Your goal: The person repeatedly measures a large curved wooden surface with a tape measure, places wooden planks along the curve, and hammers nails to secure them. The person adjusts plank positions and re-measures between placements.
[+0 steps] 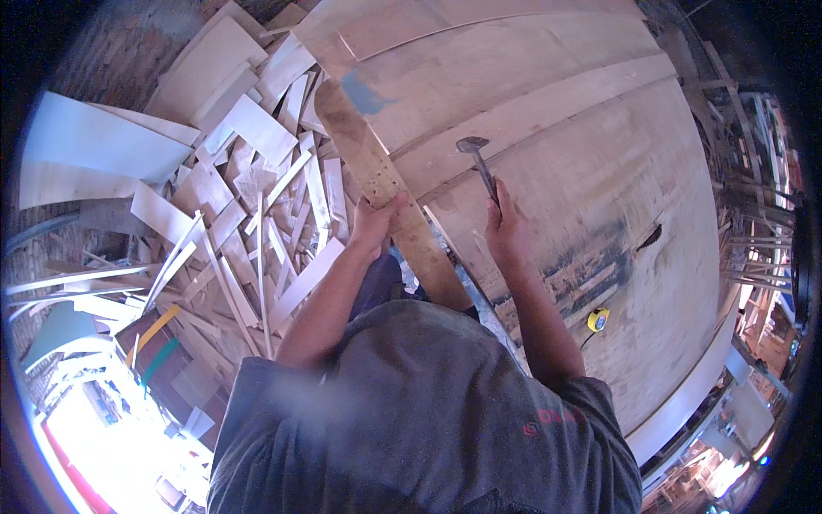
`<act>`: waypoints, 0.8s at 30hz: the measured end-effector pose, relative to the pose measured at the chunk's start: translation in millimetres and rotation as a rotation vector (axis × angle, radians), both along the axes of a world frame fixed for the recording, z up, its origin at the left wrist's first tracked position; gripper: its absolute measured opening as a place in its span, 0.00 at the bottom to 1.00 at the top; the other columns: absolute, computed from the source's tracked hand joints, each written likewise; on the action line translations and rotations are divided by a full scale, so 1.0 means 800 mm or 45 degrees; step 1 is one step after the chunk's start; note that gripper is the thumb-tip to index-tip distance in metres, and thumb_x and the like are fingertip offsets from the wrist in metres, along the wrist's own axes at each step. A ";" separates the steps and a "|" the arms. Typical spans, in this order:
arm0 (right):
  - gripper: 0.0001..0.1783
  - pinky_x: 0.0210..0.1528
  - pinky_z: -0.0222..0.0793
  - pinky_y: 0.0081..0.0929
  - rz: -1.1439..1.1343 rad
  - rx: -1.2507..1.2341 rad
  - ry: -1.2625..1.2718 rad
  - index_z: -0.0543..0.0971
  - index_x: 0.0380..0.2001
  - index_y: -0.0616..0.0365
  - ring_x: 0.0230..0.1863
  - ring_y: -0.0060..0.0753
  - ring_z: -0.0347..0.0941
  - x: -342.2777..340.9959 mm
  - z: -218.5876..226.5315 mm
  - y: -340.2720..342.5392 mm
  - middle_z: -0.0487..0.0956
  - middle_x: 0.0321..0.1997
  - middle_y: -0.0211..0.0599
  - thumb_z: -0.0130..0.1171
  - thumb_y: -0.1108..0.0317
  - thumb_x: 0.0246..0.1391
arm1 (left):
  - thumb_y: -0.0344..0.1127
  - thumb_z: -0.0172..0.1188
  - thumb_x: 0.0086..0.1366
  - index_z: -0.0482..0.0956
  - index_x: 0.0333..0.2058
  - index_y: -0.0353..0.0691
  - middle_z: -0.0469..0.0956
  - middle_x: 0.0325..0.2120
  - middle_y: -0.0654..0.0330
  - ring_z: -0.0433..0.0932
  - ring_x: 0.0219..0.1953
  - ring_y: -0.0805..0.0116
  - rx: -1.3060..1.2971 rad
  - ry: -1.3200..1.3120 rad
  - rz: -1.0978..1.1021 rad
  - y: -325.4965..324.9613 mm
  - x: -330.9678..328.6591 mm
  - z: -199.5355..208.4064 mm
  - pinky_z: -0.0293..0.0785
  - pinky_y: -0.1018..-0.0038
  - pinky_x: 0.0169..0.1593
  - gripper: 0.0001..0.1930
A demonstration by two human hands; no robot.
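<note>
My left hand (375, 227) is closed on the edge of a long brown wooden plank (368, 163), with the thumb over its top face. Small dark holes or nail marks dot the plank, which runs slantwise along the left edge of a large plywood-topped table (634, 163). In my right hand (509, 231) is a hammer (483, 170), gripped by its handle. Its metal head is raised towards the far side, above the tabletop and to the right of the plank. The lower end of the plank reaches close to my shirt.
A toothed saw blade (651, 236) pokes up through the tabletop on the right. Nearer me lies a yellow tape measure (598, 319) on the table. Wood offcuts (248, 184) are heaped on the floor to the left. More timber (753, 240) stands beyond the table's right side.
</note>
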State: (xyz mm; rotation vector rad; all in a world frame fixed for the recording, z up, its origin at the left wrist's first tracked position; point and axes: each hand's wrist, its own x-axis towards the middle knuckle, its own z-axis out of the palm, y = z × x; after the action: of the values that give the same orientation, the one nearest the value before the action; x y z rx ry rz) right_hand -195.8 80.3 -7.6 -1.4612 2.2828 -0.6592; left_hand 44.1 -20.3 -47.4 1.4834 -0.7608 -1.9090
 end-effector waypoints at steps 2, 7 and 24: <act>0.23 0.38 0.73 0.49 0.029 0.043 0.063 0.68 0.62 0.50 0.41 0.60 0.77 0.003 0.000 -0.002 0.79 0.42 0.54 0.52 0.65 0.64 | 0.34 0.71 0.58 0.71 0.50 0.33 0.81 0.41 0.56 0.81 0.41 0.68 -0.030 -0.002 0.011 0.000 0.000 -0.001 0.77 0.70 0.46 0.24; 0.24 0.37 0.73 0.49 -0.016 0.103 0.077 0.68 0.63 0.49 0.38 0.58 0.78 0.011 0.014 -0.008 0.79 0.39 0.52 0.52 0.65 0.64 | 0.34 0.72 0.57 0.71 0.50 0.33 0.80 0.42 0.56 0.80 0.43 0.67 -0.072 0.011 0.012 -0.001 0.004 -0.013 0.77 0.70 0.48 0.25; 0.25 0.39 0.75 0.47 0.052 0.039 0.173 0.69 0.62 0.51 0.40 0.58 0.79 0.004 -0.003 0.002 0.80 0.42 0.54 0.53 0.67 0.62 | 0.34 0.72 0.57 0.70 0.52 0.34 0.80 0.44 0.56 0.79 0.45 0.67 -0.010 0.072 -0.007 -0.002 0.005 -0.011 0.76 0.70 0.50 0.27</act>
State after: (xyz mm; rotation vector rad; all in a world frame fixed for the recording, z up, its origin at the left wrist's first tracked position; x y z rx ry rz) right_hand -192.6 81.6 -9.8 -1.5784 2.3456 -0.5256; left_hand 48.3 -22.1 -56.0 1.4183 -0.7465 -1.9412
